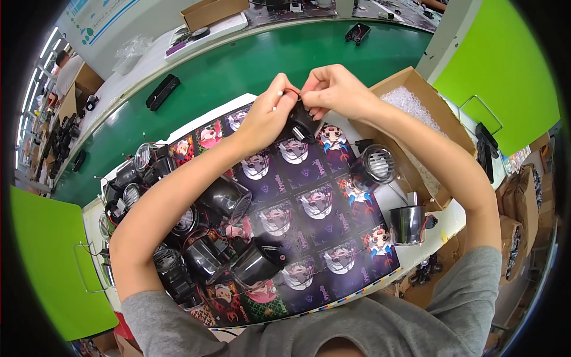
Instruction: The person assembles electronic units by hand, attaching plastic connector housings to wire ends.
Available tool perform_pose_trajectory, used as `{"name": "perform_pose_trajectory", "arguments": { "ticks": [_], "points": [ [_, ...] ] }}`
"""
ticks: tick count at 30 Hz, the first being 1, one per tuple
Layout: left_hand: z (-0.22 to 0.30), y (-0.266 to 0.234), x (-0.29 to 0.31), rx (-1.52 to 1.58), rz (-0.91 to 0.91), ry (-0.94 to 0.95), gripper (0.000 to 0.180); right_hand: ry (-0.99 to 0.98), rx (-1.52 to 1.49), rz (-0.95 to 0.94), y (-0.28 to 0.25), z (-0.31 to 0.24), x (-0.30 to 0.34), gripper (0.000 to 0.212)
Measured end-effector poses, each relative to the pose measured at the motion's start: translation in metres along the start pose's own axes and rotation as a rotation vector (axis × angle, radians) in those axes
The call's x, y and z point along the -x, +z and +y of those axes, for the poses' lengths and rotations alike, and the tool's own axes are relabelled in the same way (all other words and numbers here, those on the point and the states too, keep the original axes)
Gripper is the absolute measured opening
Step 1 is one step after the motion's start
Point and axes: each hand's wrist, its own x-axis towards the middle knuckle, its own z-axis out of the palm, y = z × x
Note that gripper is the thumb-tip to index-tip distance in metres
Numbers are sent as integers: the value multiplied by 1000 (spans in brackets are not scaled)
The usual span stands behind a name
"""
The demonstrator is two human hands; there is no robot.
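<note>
Both my hands meet at the far side of the sheet-covered work surface, over a black cup-shaped housing. My left hand is closed around the housing's left side, and small white tips show by its fingers. A thin red wire arcs between the hands. My right hand is closed in a pinch at the wire's end, above the housing; its fingertips partly hide what they grip. Right of my hands, a similar housing with a grille lies tilted, and another black housing sits nearer me.
Several black housings with wires crowd the left, partly under my left forearm. A printed sheet lies beneath. A cardboard box of clear plastic pieces stands right. Beyond runs a green surface with a black elongated part.
</note>
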Motion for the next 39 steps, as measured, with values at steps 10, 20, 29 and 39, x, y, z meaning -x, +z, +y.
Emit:
{"name": "perform_pose_trajectory", "arguments": {
  "ticks": [10,20,29,39],
  "points": [
    [-1,-4,-5,61,10,-43,15,46,-145,-83,-3,-4,-6,17],
    [-20,-22,-15,-71,138,12,22,-28,36,-68,-6,-2,-4,23],
    [-16,-120,-13,-604,561,-382,61,-54,660,39,-86,-30,26,26],
    [113,-63,77,-1014,-970,-544,80,447,534,-247,-108,30,86,14]
  ]
}}
